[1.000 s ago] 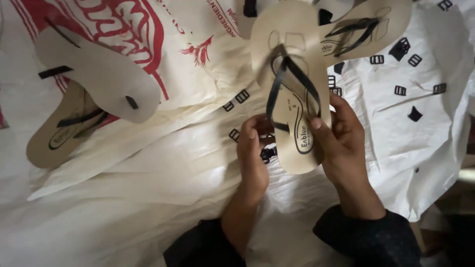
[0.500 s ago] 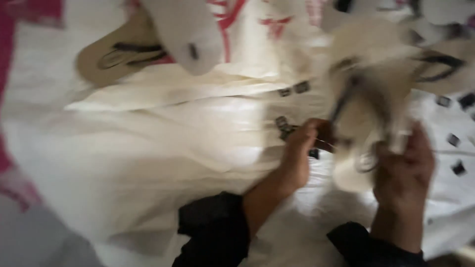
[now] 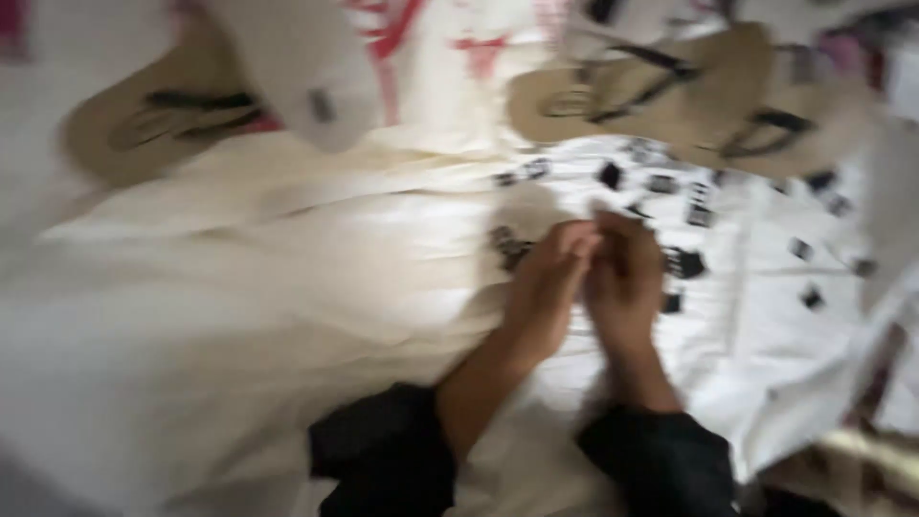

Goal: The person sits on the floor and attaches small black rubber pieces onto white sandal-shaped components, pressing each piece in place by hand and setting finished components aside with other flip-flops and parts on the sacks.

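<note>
Head view, heavily motion-blurred. Left hand [image 3: 544, 287] and right hand [image 3: 624, 282] pressed together fingertip to fingertip over the white sheet [image 3: 287, 316]; can't tell if either is clamped on anything, grip detail lost in blur. Landmark = hands. Small black square pieces [image 3: 682, 261] scattered on sheet just right of and above hands, 1 dark bit [image 3: 507, 244] touching left fingers. 2 beige flip-flops [image 3: 670, 91] with black straps above hands, well apart. 1 more flip-flop [image 3: 153, 120] far upper left, partly under a white sole [image 3: 297, 67].
</note>
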